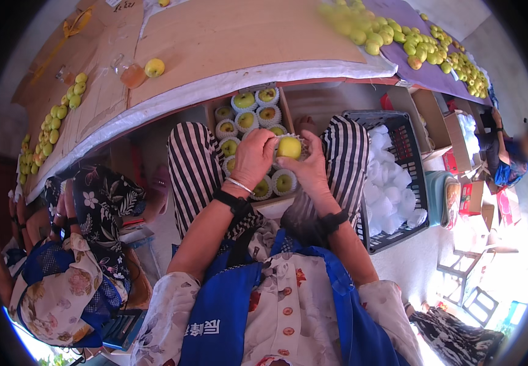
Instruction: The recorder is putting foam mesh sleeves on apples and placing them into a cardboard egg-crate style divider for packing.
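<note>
A yellow-green apple (289, 148) sits between my two hands, above an open cardboard box (285, 109) at my knees. White foam netting (304, 142) shows around part of the apple. The fingertips of my left hand (254, 153) pinch the netting's edge at the apple's side. My right hand (310, 170) supports the apple from the other side, thumb at its lower edge. Inside the box, several apples in white foam nets stand in rows, among them one apple (245, 120) near the far end. My hands and forearms cover part of the rows.
To the right, a black plastic crate (417, 183) holds many white foam nets (385, 183). The cardboard-topped table (245, 36) ahead carries loose apples (410, 41), a glass jug (132, 75) and a single apple (154, 67). A person (76, 283) sits close on the left; another (513, 151) is at far right.
</note>
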Demonstrator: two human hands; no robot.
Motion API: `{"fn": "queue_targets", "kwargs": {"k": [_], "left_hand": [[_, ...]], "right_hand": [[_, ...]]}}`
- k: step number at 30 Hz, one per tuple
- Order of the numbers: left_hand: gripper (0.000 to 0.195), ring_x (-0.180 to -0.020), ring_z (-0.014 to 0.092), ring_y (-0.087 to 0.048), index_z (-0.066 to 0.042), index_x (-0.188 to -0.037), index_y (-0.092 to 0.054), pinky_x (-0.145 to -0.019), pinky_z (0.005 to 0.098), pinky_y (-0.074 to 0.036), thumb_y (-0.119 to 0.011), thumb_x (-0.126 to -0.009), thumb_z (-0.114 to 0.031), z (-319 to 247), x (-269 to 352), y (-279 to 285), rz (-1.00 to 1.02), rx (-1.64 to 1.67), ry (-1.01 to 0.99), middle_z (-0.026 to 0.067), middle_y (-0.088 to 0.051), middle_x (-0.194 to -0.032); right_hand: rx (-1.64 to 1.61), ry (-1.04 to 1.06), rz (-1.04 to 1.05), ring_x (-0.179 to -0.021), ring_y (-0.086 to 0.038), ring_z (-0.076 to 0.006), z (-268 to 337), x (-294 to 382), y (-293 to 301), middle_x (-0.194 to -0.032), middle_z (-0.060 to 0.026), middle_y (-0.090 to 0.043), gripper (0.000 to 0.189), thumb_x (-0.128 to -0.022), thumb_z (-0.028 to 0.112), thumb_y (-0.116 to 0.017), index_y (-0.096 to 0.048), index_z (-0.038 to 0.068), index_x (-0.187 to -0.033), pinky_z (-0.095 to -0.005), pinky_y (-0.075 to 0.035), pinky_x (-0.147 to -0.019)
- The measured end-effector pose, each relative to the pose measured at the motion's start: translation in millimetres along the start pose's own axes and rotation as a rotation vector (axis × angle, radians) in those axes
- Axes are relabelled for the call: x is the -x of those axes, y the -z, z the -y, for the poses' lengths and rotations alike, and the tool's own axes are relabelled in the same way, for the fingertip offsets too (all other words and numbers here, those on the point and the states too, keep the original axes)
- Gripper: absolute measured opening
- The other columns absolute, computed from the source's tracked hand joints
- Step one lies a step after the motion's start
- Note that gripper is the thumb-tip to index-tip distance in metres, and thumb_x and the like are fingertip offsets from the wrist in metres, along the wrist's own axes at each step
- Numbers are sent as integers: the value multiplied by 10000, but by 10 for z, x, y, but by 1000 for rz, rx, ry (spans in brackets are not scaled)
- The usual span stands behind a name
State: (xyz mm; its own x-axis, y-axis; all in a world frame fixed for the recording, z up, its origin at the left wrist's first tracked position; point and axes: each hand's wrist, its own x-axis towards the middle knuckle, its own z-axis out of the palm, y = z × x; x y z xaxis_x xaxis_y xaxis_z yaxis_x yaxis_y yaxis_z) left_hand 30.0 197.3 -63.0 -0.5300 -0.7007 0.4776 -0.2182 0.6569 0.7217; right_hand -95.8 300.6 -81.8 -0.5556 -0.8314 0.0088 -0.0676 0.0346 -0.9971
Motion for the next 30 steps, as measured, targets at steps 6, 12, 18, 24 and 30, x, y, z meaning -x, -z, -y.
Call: {"fn": "queue_targets", "kwargs": {"k": [6, 12, 18, 24, 30], "left_hand": [[82, -783, 392, -605, -45, -901, -610, -671, 459, -485, -632, -886, -123, -82, 7, -6, -16, -45, -16, 160, -594, -840], [103, -711, 320, -622, -34, -945, -630, -642, 393, -503, -657, -874, -104, -68, 45, -54, -2, 12, -97, 129, -616, -818], [170, -650, 76, -561, 10, -941, -633, -604, 240, -477, -652, -932, -158, 84, 61, -101, 123, 576, 393, 23, -628, -758], [193, -673, 67, -561, -38, -1034, -627, -610, 208, -469, -606, -974, -220, -38, -17, 62, 91, 891, 444, 9, -634, -807], [279, -606, 72, -540, -23, -1047, -601, -543, 209, -443, -657, -946, -277, 39, 63, 70, -32, 642, 687, 0, -612, -795]], "right_hand": [[434, 188, -61, -1142, -553, -341, 84, 21, -87, -1250, -215, -524, 967, -613, 154, -863, -353, 14, -1422, -378, -449, -987], [530, 159, -87, -1129, -527, -378, 94, 30, -68, -1191, -207, -510, 792, -626, 135, -842, -448, 21, -1304, -409, -453, -969], [462, 133, -149, -1087, -549, -347, 66, 4, -35, -1149, -185, -523, 705, -620, 128, -848, -489, 14, -1217, -396, -464, -942], [181, -17, -43, -1023, -593, -260, 108, 6, -10, -1110, -145, -580, 698, -634, 137, -861, -489, 2, -1209, -341, -484, -894], [-259, -91, -6, -1009, -579, -175, 90, -17, -18, -1107, -114, -585, 679, -668, 134, -856, -476, -32, -1205, -304, -491, -877]]}}
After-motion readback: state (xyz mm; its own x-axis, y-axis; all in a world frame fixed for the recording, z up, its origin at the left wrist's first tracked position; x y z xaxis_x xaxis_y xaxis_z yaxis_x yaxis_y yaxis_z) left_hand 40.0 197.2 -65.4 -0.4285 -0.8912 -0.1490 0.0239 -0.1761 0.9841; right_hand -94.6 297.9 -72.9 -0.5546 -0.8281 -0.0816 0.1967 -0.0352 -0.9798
